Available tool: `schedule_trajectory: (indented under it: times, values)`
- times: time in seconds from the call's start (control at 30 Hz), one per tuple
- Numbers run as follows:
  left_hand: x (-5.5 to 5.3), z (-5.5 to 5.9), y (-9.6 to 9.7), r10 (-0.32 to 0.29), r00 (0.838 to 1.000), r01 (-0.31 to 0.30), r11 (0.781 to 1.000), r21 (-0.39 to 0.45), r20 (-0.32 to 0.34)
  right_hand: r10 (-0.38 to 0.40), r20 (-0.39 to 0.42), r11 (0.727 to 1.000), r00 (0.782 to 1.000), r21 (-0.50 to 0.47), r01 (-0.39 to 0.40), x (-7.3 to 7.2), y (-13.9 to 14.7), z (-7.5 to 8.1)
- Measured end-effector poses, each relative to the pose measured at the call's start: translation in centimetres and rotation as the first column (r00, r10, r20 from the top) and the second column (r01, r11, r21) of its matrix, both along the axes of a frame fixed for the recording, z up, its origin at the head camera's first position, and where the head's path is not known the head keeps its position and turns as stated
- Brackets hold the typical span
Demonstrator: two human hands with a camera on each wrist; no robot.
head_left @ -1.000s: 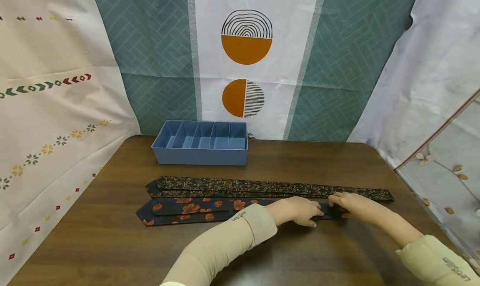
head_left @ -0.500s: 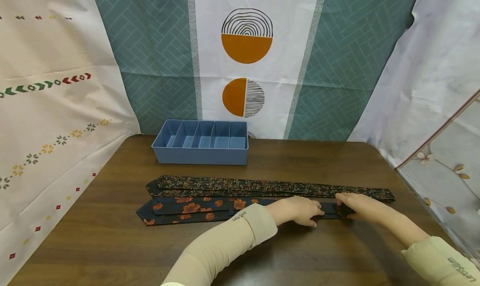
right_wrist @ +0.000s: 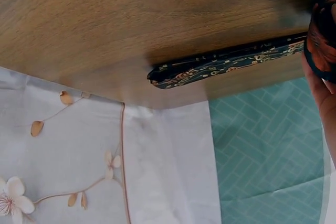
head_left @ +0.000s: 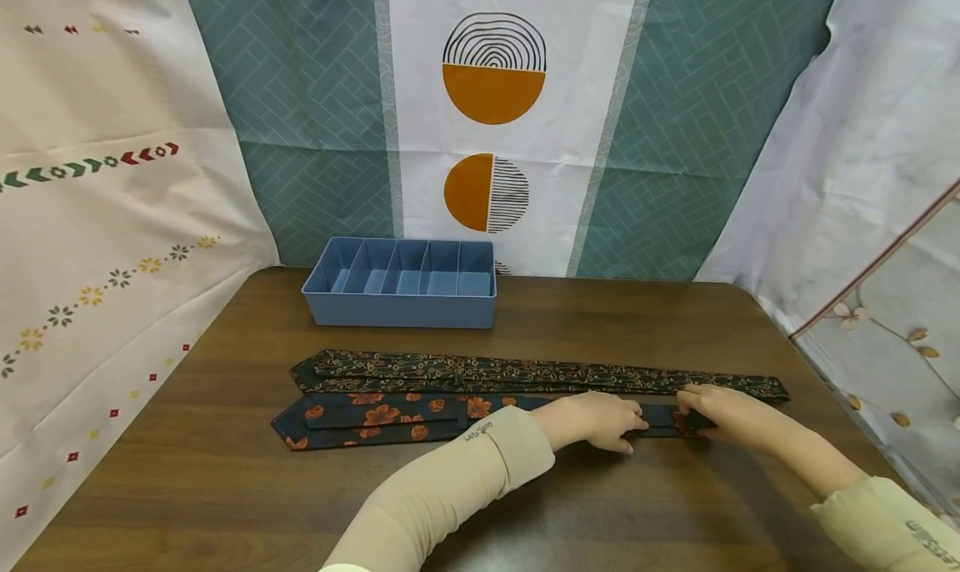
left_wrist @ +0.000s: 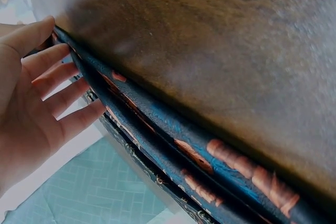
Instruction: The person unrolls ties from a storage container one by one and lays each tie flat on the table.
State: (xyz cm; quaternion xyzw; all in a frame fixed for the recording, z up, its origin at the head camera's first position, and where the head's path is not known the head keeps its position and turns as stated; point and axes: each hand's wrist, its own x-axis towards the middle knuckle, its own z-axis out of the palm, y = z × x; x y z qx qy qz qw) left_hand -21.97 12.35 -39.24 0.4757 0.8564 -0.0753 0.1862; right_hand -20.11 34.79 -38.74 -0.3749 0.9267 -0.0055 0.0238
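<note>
A navy necktie with orange flowers point(head_left: 382, 418) lies lengthwise across the table, folded along its length. My left hand point(head_left: 597, 422) rests on it right of its middle; in the left wrist view the left hand point(left_wrist: 47, 85) has its fingers spread against the tie's edge. At the tie's narrow right end, my right hand point(head_left: 720, 412) holds the end between thumb and fingers. There the right wrist view shows the floral end point(right_wrist: 321, 43) curving round in the hand, partly cut off by the frame. Behind it lies a dark necktie with a small gold-tan pattern point(head_left: 540, 372).
A blue box with several compartments point(head_left: 401, 312) stands at the back left of the brown table point(head_left: 225, 489). Patterned cloths hang behind and on both sides, the teal and white one point(head_left: 675, 138) at the back.
My right hand has shifted slightly to the right with the floral tie's end, showing more of the tie between the hands. My left hand has stayed in place.
</note>
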Motion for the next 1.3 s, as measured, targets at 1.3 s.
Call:
schedule_trajectory:
  times: [1.3]
  values:
    - [-0.2, 0.4, 1.5, -0.117, 0.978, 0.125, 0.991, 0.038, -0.175, 0.021, -0.095, 0.998, 0.995, 0.055, -0.016, 0.5, 3.1, 0.5]
